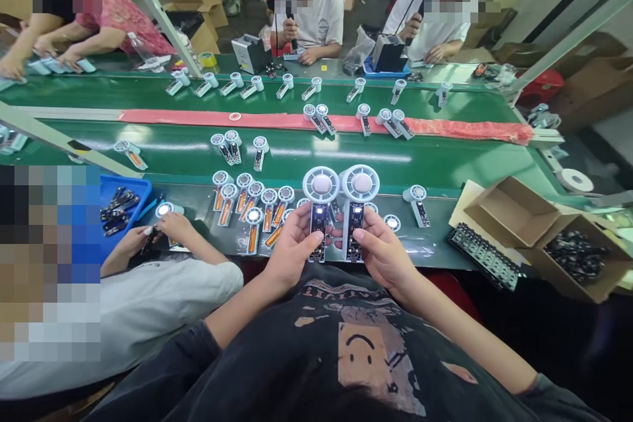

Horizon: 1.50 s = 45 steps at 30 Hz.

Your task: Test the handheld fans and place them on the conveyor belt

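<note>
Side by side in front of me are two handheld fans with their handles uncovered. My left hand (297,237) is closed around the handle of the left fan (321,186), thumb on its black circuit board. My right hand (376,241) grips the right fan (361,183) the same way. Both fans stand upright, round heads at the top, and a small white light glows on each board. Behind the hands, parts of further fans on the bench are hidden. A fan (392,222) lies just right of my right hand.
Several fans with orange parts in their handles (253,231) lie to the left. A co-worker's hands (175,227) work beside a blue tray (143,192). A green conveyor (188,151) carries more fans. At right are circuit boards (484,254) and a cardboard box (583,264).
</note>
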Motion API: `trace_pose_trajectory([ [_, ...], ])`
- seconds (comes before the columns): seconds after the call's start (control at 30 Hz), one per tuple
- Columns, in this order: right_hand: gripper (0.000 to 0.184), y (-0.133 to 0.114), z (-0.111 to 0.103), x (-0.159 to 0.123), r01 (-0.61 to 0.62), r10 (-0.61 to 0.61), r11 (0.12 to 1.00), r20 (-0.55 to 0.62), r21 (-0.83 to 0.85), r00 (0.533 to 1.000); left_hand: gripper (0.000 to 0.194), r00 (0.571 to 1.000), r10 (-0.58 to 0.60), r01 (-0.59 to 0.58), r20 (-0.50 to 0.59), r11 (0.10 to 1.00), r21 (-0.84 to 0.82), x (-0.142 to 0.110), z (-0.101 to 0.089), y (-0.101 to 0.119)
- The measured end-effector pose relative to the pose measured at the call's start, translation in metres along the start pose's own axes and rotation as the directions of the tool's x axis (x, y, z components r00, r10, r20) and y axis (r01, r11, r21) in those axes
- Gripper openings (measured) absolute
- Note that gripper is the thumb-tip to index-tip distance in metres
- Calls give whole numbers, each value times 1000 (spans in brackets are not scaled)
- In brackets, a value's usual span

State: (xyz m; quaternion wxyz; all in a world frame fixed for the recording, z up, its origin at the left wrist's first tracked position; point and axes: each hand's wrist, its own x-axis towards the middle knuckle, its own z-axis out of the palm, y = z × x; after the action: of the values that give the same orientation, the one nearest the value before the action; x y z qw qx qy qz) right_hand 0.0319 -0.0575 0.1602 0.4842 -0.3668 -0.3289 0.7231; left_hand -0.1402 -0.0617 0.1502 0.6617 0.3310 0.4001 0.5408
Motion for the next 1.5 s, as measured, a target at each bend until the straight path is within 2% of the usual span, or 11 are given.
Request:
trace_pose_trajectory([
  [0.2, 53, 2, 7, -1, 38, -38, 999, -28, 17, 999, 62, 999, -14, 14, 49, 1000, 19, 3, -4, 3],
  [0.5, 53, 6, 14, -7, 65, -65, 998, -53, -1, 997, 62, 999, -5, 3, 34, 998, 56, -1, -6, 3],
  [0.63, 52, 22, 1, -2, 24, -31, 996, -87, -81, 996, 56, 1000, -6, 4, 18, 993, 114, 4, -13, -9],
  [0.7, 49, 38, -16, 3, -63, 31, 971, -139, -231, 990, 50, 996, -91, 94, -23, 966, 241, 9, -25, -22],
  [0.8, 40, 71, -51, 5, -264, 143, 844, -279, -466, 950, 42, 951, -271, 309, -148, 812, 495, 12, -53, -49],
  [0.87, 35, 92, -75, 2, -359, 169, 759, -368, -543, 914, 41, 924, -311, 381, -222, 702, 602, 8, -73, -66],
  [0.97, 32, 114, -108, -12, -427, 130, 630, -455, -648, 881, 39, 913, -307, 401, -269, 552, 731, -6, -98, -82],
  [1.1, 33, 132, -138, -32, -448, 80, 458, -466, -768, 881, 40, 902, -333, 384, -274, 331, 862, -17, -117, -91],
  [1.27, 34, 148, -153, -38, -458, 133, 285, -439, -842, 889, 42, 872, -393, 330, -293, 30, 943, -14, -123, -102],
  [1.37, 40, 154, -155, -34, -425, 129, 231, -405, -875, 905, 49, 876, -379, 290, -298, -79, 954, -12, -124, -108],
  [1.5, 39, 160, -155, -26, -465, 184, 142, -438, -874, 880, 50, 851, -419, 265, -316, -177, 948, -6, -130, -107],
])
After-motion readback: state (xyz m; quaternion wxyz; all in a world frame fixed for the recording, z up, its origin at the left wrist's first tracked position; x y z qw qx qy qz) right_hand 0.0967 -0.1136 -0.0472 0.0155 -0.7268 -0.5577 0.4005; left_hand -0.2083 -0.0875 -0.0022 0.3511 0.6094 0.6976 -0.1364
